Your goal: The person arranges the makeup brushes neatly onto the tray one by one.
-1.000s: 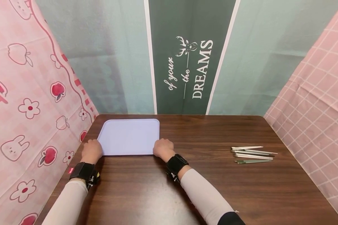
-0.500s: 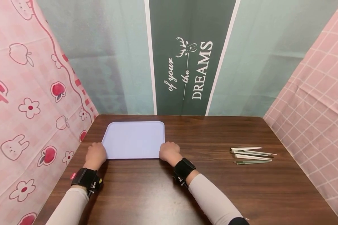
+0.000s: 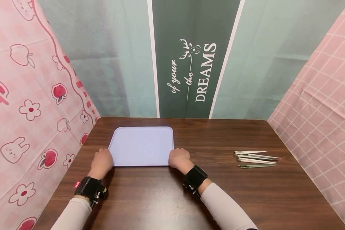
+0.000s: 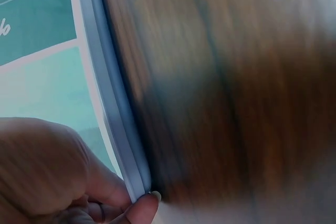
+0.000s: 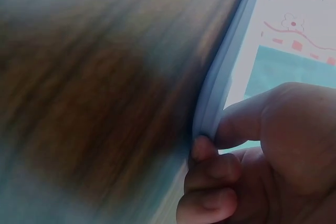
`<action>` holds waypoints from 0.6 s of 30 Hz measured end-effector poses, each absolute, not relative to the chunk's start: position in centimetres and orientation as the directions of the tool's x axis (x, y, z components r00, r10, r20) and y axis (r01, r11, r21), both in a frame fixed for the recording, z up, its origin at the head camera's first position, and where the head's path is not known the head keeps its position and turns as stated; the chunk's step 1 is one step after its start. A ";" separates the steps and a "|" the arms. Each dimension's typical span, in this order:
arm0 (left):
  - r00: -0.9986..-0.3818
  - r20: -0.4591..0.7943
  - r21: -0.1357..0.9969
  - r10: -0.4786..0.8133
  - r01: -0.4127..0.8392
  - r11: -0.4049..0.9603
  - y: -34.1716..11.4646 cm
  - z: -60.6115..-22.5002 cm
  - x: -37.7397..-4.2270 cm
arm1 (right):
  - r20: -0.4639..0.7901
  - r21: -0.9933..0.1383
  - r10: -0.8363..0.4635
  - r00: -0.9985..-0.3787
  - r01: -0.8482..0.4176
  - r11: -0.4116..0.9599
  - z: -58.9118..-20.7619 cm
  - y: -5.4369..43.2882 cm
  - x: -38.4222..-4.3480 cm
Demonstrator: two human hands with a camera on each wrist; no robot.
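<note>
A pale lavender rectangular tray (image 3: 141, 145) lies at the back left of the brown wooden table, with nothing on it. My left hand (image 3: 102, 161) grips its near left corner. At the near right corner my right hand (image 3: 179, 158) holds the opposite side. In the left wrist view the thumb and fingers of the left hand (image 4: 47, 171) pinch the tray's edge (image 4: 118, 114). The right wrist view has the right hand (image 5: 252, 156) with its fingers curled under the tray's rim (image 5: 223, 85).
Several thin paintbrushes (image 3: 257, 158), white and green, lie in a loose bundle on the right of the table (image 3: 218, 188). Pink patterned cloth (image 3: 46, 127) hangs at the left, a green curtain (image 3: 126, 64) behind, and pink checked cloth (image 3: 327, 111) at the right.
Both hands have slid the tray to the right and a little nearer along the table. Their hold on its corners looks the same, and the paintbrushes have stayed put.
</note>
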State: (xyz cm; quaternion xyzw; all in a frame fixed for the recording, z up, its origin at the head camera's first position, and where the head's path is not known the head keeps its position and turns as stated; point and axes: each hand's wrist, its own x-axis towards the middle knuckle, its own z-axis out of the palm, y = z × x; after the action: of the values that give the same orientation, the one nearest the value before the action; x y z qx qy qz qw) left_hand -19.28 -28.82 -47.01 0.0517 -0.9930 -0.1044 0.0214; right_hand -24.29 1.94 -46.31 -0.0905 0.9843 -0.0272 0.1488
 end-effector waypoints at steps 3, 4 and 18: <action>-0.994 0.022 0.226 -0.109 -0.102 0.969 -28.2 -47.0 -18.9 | -0.292 -0.096 -0.187 -0.938 -0.166 0.981 -46.2 2.6 -23.9; -0.995 0.022 0.217 -0.099 -0.092 0.972 -28.1 -47.0 -18.8 | -0.291 -0.098 -0.188 -0.938 -0.166 0.981 -46.2 2.8 -23.7; -0.998 0.052 0.173 -0.018 -0.009 0.985 -26.2 -47.0 -17.5 | -0.247 -0.092 -0.218 -0.944 -0.201 0.975 -46.5 5.5 -22.0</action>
State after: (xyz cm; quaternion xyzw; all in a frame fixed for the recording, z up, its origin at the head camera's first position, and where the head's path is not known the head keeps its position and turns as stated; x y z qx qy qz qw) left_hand -17.50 -26.16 -47.04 0.0069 -0.9958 -0.0868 0.0269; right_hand -22.03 5.53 -46.45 -0.1064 0.9854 -0.0327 0.1290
